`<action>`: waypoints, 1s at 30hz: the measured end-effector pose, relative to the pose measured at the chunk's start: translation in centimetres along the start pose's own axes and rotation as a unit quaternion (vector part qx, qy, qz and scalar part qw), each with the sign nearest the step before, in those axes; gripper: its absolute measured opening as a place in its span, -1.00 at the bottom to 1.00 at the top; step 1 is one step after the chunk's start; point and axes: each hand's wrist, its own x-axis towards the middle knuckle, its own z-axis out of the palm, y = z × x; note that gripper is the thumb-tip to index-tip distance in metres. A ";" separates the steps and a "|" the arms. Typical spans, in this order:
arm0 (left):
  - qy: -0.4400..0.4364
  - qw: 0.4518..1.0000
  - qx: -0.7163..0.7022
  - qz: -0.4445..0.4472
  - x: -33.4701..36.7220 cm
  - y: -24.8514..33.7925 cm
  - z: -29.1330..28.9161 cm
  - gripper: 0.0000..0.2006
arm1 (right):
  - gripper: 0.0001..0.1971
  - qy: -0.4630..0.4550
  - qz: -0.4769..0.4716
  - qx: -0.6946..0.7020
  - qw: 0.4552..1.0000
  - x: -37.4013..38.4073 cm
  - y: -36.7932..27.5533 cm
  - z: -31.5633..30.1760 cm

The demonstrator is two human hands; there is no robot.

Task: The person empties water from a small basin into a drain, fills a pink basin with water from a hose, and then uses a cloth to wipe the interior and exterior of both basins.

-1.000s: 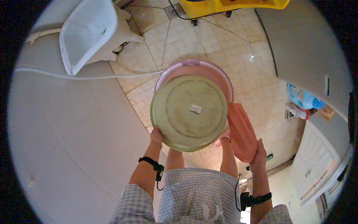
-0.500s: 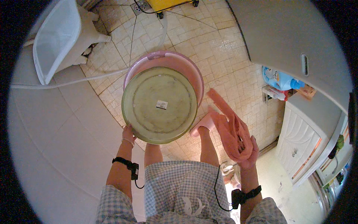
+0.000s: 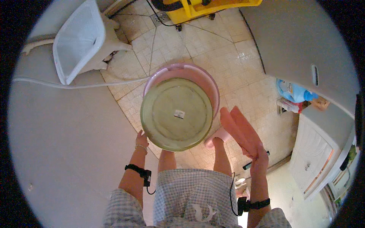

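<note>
A round olive-green basin (image 3: 176, 95) has its flat, scuffed bottom and a small white sticker facing me. It covers much of a pink tub (image 3: 210, 81) on the floor. My left hand (image 3: 142, 140) grips the green basin's lower left rim, with part of its fingers hidden behind the edge. In my right hand (image 3: 259, 152) is a salmon-red cloth (image 3: 241, 129), clasped at its lower end and reaching toward the tub's right side. Whether the green basin also rests on the tub cannot be made out.
A pale hose (image 3: 76, 86) runs from the left to the tub. Beyond it stands a white trough-shaped basin (image 3: 78, 43). A yellow wheeled item (image 3: 190, 13) is at the top, near a floor drain (image 3: 161, 17). Blue bottles (image 3: 292, 91) and a white cabinet (image 3: 313, 152) line the right.
The cloth has swung up and hangs in a narrower, smoother fold, and my right hand has turned over. The whole scene has shifted right and down; my left hand stays at the basin's rim.
</note>
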 end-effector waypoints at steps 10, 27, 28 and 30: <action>0.090 0.931 0.247 0.253 3.2 5.4 -0.8 -0.58 | -0.70 0.016 -0.149 -0.086 0.985 -1.9 -1.7 3.4; -0.008 0.785 0.513 0.346 10.1 19.2 -1.8 -0.65 | -0.65 0.034 -0.185 -0.057 0.981 -2.1 1.1 9.6; -0.034 0.800 0.492 0.341 11.2 17.1 -1.7 -0.63 | -0.64 0.008 -0.169 -0.075 0.983 -2.0 0.9 9.8; -0.068 0.825 0.452 0.332 13.6 11.9 -1.9 -0.55 | -0.61 -0.053 -0.134 -0.110 0.983 -1.8 0.7 10.6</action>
